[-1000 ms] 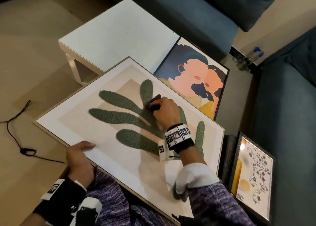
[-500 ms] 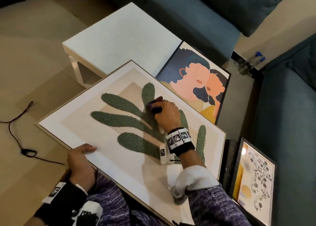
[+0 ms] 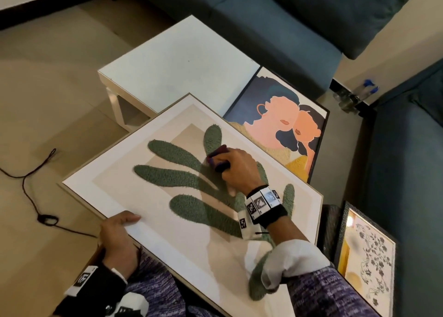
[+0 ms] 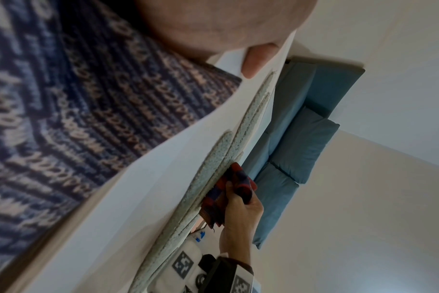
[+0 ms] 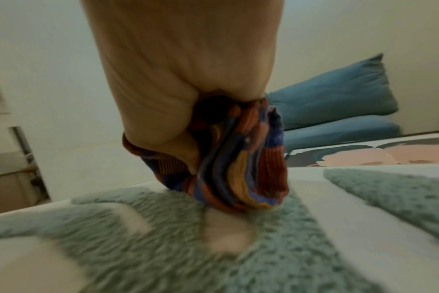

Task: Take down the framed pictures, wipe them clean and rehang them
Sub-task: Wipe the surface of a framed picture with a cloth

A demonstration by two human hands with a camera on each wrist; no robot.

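**Wiping the leaf picture, with two more frames waiting nearby**

A person sits with a large framed picture lying tilted across their lap, its far corner resting on or just above a low white table — which of the two cannot be told. The picture shows a raised, fuzzy green leaf shape on a beige ground inside a wide white border.

The right hand is closed around a bunched cloth, striped in red, blue and orange, and presses it onto the green leaf near the middle of the picture. The left hand grips the near left edge of the frame, thumb lying on top of the white border, fingers hidden beneath.

Judging by how things lie, the task is somewhere in its middle. All three visible pictures are off the wall. This one is being wiped. A second picture of two faces lies flat just beyond it, partly on the table, and a third, smaller floral picture leans beside a blue sofa at the right. Whether either has been cleaned cannot be told. Rehanging appears wholly undone — no wall hooks are in view.

As for containers, some clear bottles with blue caps stand on the floor in the corner between the sofas; their contents cannot be made out.
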